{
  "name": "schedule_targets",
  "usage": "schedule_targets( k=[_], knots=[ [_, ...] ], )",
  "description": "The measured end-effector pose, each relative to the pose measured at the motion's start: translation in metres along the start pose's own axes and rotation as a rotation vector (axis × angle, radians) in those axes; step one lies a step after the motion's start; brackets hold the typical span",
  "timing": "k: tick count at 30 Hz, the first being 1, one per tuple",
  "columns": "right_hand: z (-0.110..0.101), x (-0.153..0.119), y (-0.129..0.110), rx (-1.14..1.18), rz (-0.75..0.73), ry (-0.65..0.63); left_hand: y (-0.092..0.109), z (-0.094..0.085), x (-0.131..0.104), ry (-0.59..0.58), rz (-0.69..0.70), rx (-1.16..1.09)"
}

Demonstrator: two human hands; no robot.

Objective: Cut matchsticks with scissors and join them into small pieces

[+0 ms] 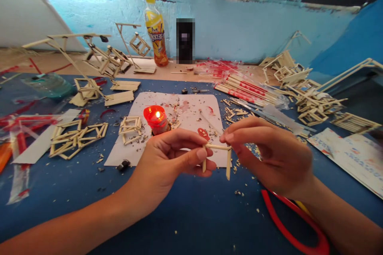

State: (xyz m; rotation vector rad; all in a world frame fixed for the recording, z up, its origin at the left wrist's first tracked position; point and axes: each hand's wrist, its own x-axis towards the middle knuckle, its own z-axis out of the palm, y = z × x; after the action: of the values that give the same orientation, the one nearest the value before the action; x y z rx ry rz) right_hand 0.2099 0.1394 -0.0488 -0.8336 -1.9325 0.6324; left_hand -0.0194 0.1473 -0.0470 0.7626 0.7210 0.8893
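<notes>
At centre, our left hand pinches the stick frame; we should steady it well. Whether our right hand pinches anything, we cannot tell.

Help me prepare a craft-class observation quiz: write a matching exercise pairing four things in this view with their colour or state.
Things
1. Candle
2. Bottle
3. Left hand
4. White sheet

Colour or state
A. Yellow-capped
B. Lying flat, littered with bits
C. Lit, with a red top
D. Pinching a stick frame

Right pairs: 1-C, 2-A, 3-D, 4-B
</notes>
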Motion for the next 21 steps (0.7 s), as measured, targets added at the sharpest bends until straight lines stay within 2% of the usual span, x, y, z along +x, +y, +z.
schedule_targets(
  k=[5, 10, 12, 15, 17, 21],
  knots=[
    [-0.003, -0.001, 0.001, -0.039, -0.107, -0.109, 0.003, 0.001, -0.002, -0.015, -0.025, -0.037],
    [-0.003, -0.010, -0.001, 0.019, -0.141, -0.015, -0.001, -0.001, -0.004, -0.069, -0.037, -0.044],
    [-0.001, -0.012, -0.005, 0.085, -0.060, 0.058, -0.002, -0.001, -0.006, -0.065, -0.023, -0.019],
    [0.004, -0.009, -0.011, 0.154, 0.177, 0.184, -0.002, 0.000, -0.007, -0.023, 0.011, 0.064],
    [0.009, -0.005, -0.013, 0.175, 0.267, 0.175, -0.002, 0.000, -0.007, -0.015, 0.022, 0.110],
    [0.014, 0.001, -0.014, 0.215, 0.330, 0.111, -0.001, 0.002, -0.004, -0.019, 0.015, 0.133]
  ],
)
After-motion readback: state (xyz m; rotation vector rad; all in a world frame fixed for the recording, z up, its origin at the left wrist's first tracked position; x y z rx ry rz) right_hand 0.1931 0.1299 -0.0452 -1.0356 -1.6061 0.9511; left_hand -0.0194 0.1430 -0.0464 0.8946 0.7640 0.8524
